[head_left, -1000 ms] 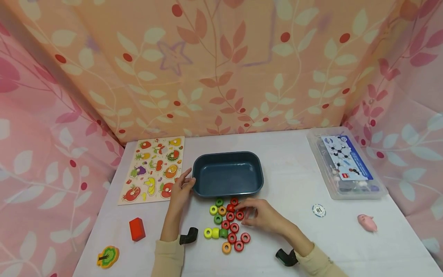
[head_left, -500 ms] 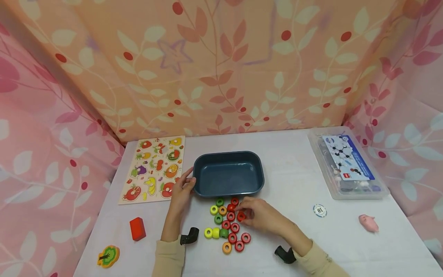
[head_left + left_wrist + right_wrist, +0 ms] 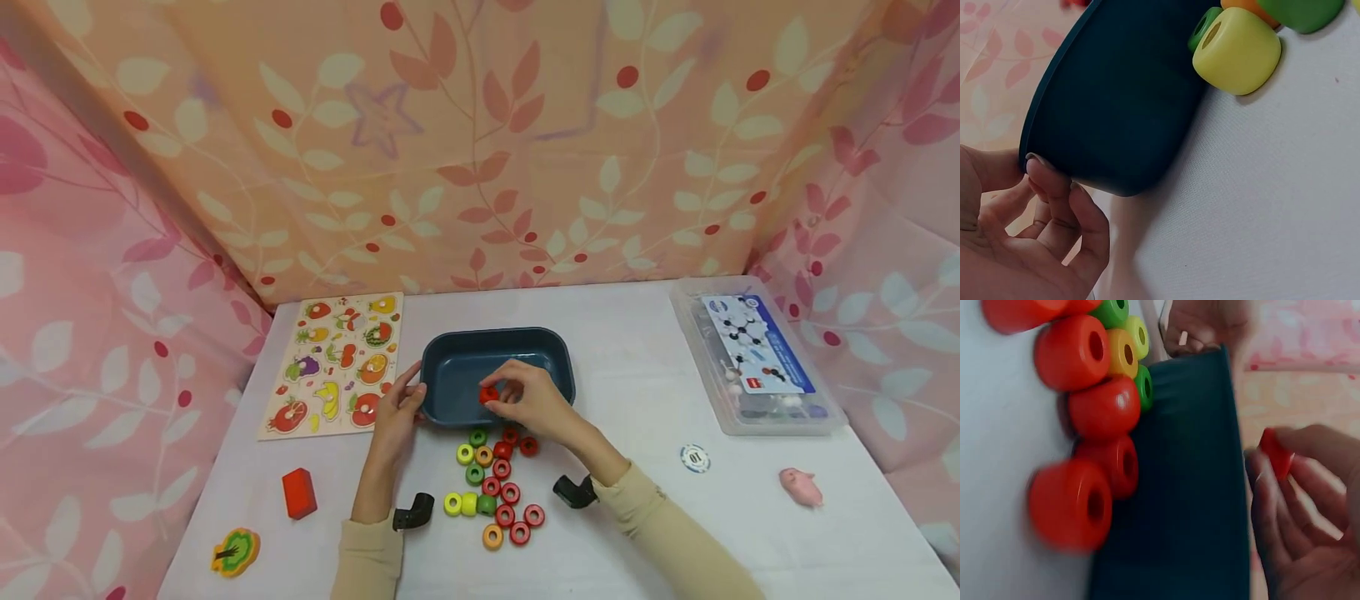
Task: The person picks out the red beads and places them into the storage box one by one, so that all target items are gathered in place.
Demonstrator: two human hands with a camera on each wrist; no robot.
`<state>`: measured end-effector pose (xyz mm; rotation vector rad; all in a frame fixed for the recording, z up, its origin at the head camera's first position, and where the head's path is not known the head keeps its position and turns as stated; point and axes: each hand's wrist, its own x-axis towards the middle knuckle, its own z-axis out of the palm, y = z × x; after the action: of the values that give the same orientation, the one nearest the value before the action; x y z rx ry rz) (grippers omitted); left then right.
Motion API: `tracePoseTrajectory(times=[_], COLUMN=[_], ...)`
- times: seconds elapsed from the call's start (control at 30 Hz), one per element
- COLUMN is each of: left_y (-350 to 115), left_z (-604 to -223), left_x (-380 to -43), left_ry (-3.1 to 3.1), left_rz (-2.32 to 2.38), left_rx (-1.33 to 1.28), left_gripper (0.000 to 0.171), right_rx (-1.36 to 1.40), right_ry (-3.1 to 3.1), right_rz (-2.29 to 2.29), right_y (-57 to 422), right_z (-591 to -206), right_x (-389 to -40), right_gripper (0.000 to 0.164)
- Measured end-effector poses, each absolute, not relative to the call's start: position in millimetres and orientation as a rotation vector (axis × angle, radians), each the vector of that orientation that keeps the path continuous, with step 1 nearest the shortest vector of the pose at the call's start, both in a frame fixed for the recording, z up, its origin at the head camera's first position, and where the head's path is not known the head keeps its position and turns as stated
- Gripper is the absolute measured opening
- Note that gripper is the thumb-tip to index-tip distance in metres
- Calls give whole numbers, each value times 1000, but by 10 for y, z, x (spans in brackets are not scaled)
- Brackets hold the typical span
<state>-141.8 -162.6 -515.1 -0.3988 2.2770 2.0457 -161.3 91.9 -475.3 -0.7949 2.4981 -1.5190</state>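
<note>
A dark blue rectangular tray (image 3: 450,421) stands mid-table. My left hand (image 3: 395,410) holds its left end, thumb and fingertips at the rim, as the left wrist view shows up close. Over the tray's inside, my right hand (image 3: 531,398) pinches a red bead (image 3: 488,394) between thumb and fingers. That same bead (image 3: 1277,453) shows beyond the tray wall in the right wrist view. In front of the tray lie several round wooden beads with holes: red (image 3: 501,468), green (image 3: 475,474), yellow-green (image 3: 1238,53) and orange (image 3: 492,537).
A fruit puzzle board (image 3: 333,367) lies back left, with a red block (image 3: 299,493) and a tree-shaped piece (image 3: 236,552) nearer. At right are a clear plastic case (image 3: 757,358), a chip marked 10 (image 3: 695,458) and a pink pig figure (image 3: 801,487).
My right hand has taken a red bead from the right side of the group and carried it up and left over the tray. My left hand stays at the tray's end.
</note>
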Motion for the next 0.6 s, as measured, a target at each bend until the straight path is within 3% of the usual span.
tracePoseTrajectory(times=[0.37, 0.6], left_y=[-1614, -1625], left_z=[-5138, -5129], left_x=[-1422, -1422], left_ry=[2267, 2248], left_rz=[2043, 2067], left_rx=[-392, -389], left_gripper=[43, 44], right_rx=[-761, -704], right_ry=[2552, 2488], right_rz=[-1112, -1244], right_y=[388, 226], right_z=[-5027, -5061], right_x=[-2013, -2087], right_gripper=[19, 33])
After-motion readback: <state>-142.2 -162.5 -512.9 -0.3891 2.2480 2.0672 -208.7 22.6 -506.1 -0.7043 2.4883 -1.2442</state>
